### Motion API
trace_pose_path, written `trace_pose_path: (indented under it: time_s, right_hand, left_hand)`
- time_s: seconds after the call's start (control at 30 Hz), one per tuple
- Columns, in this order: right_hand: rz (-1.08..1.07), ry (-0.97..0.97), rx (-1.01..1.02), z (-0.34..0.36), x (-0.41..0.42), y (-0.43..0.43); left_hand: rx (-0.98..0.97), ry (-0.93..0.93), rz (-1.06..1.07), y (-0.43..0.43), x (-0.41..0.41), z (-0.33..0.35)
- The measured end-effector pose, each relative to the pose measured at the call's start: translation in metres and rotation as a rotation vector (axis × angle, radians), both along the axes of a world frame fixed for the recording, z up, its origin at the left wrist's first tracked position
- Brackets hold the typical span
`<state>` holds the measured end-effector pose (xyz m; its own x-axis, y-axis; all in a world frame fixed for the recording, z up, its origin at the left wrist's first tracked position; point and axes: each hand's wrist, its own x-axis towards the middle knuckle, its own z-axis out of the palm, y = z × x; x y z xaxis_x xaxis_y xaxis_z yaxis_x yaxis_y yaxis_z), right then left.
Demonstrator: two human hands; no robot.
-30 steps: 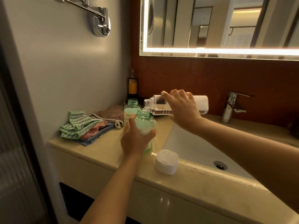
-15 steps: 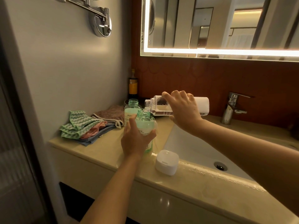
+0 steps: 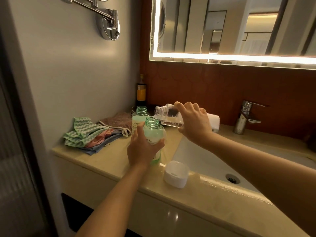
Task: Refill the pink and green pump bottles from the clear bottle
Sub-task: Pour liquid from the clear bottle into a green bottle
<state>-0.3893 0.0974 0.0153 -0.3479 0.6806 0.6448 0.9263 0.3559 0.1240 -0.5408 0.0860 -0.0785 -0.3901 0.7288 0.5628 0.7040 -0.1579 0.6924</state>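
Tipping too fast could overshoot: the right hand (image 3: 193, 124) grips the near-level clear bottle (image 3: 166, 115), its mouth just above the open green bottle (image 3: 152, 130) at mid-frame, which the left hand (image 3: 142, 152) grips at the bench (image 3: 109, 158); the narrow neck invites spills.

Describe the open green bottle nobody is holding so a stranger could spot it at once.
Start at the lit mirror and drop to the beige counter's back left corner. There, before the dark yellow-labelled bottle and beside the brown towel, stands an uncapped green bottle. Unlike the twin green bottle gripped by the left hand, no hand touches it.
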Motion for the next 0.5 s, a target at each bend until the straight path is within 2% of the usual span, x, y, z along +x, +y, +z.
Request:
trace_pose_path:
  time_s: [0.27, 0.5]
  right_hand:
    - [0.017, 0.462, -0.322, -0.016, -0.01, 0.003]
    - [0.024, 0.524, -0.345, -0.028, -0.009, 0.015]
  left_hand:
    - [-0.01, -0.011, 0.036, 0.006, -0.049, 0.002]
    - [-0.077, -0.092, 0.003, 0.028, -0.098, 0.014]
